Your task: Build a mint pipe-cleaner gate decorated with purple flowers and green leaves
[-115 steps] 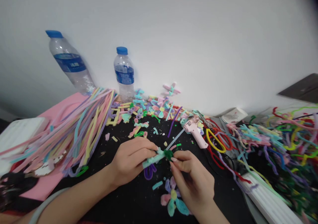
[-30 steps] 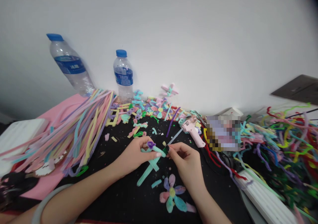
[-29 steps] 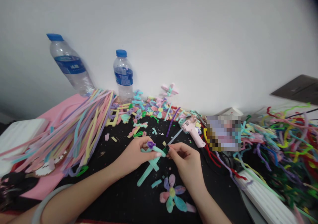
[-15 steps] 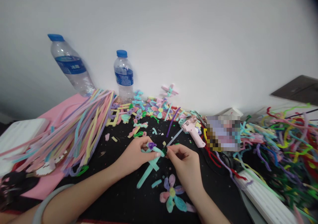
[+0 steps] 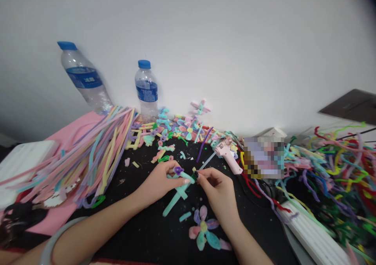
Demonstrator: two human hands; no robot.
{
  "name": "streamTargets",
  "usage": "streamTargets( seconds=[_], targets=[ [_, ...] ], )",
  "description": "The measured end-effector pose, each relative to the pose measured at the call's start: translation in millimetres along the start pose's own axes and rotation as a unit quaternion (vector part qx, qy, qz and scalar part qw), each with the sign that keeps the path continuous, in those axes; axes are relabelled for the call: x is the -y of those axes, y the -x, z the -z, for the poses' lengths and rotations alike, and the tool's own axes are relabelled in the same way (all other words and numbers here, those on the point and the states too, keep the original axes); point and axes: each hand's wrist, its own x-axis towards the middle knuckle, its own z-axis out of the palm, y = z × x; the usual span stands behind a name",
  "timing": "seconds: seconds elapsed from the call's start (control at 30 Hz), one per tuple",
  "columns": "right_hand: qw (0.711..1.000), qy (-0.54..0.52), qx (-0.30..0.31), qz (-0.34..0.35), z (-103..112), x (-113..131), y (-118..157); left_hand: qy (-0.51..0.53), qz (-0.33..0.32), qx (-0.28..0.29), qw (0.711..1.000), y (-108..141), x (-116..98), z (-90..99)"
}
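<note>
In the middle of the black mat, my left hand [image 5: 157, 186] is closed on a mint-green pipe cleaner shape [image 5: 174, 202], which has crossing bars and a long tail. A small purple curl [image 5: 178, 171] sits at its upper end, by my thumb and fingers. Thumb and forefinger of my right hand [image 5: 220, 188] pinch a tiny dark green piece [image 5: 194, 175] at the right end of the mint shape. Fingertips hide part of that piece. Below the hands lie a pastel petal flower [image 5: 203, 227] and a short turquoise stub [image 5: 185, 217].
A pink glue gun [image 5: 231, 160] lies beyond my right hand. Long pastel pipe cleaners [image 5: 100, 155] are heaped at left, tangled bright ones [image 5: 337, 167] at right. Two water bottles [image 5: 147, 91] stand by the wall. A white power strip [image 5: 317, 233] lies at lower right.
The mint shape's lower tail has swung slightly up and to the right. Both hands keep their grip and have barely moved.
</note>
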Motion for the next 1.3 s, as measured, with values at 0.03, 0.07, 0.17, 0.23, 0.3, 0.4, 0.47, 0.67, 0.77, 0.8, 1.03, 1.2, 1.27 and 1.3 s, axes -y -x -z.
streamTargets(
  seconds=[0.03,0.07,0.17,0.23,0.3,0.4,0.47,0.67,0.77,0.8,1.03,1.2,1.27,1.3],
  targets=[
    [1.000,0.009,0.007,0.006,0.4,-1.4,-0.7,0.004,0.003,0.002,1.000,-0.3,0.5,0.4],
    [0.999,0.024,0.015,0.015,1.0,-2.8,-1.3,0.009,0.007,0.004,1.000,-0.6,1.1,0.7],
    [0.992,0.106,0.050,0.055,3.4,-4.9,-2.5,0.020,0.014,0.013,1.000,-0.9,2.4,1.1],
    [0.978,0.169,0.079,0.088,5.7,-4.2,-2.8,0.028,0.014,0.019,0.999,-0.8,2.0,1.1],
    [0.961,0.225,0.110,0.121,8.1,-2.3,-3.0,0.039,0.015,0.026,0.999,-0.4,0.4,1.2],
    [0.934,0.283,0.153,0.155,10.7,0.7,-3.3,0.045,0.016,0.039,0.998,0.2,-1.6,2.1],
    [0.923,0.302,0.172,0.166,11.3,1.3,-3.5,0.037,0.018,0.043,0.998,0.5,-1.6,3.0],
    [0.913,0.322,0.178,0.176,9.0,-0.6,-2.8,0.009,0.020,0.042,0.999,0.3,1.5,4.7],
    [0.913,0.322,0.174,0.177,7.4,-1.3,-2.2,0.013,0.021,0.048,0.999,0.1,2.8,4.6],
    [0.914,0.322,0.173,0.177,7.0,-1.8,-2.0,0.017,0.021,0.049,0.998,0.2,3.3,4.5],
    [0.913,0.318,0.178,0.182,5.7,-7.9,-0.2,0.033,0.016,0.054,0.998,0.8,6.3,4.3],
    [0.909,0.323,0.182,0.192,4.9,-9.2,-0.6,0.042,0.023,0.054,0.997,0.7,4.6,4.3],
    [0.907,0.323,0.183,0.196,4.9,-8.9,-0.6,0.057,0.028,0.060,0.996,0.6,4.1,3.9],
    [0.907,0.323,0.185,0.197,4.9,-8.8,-0.4,0.063,0.029,0.063,0.996,0.5,3.9,3.6]
  ],
)
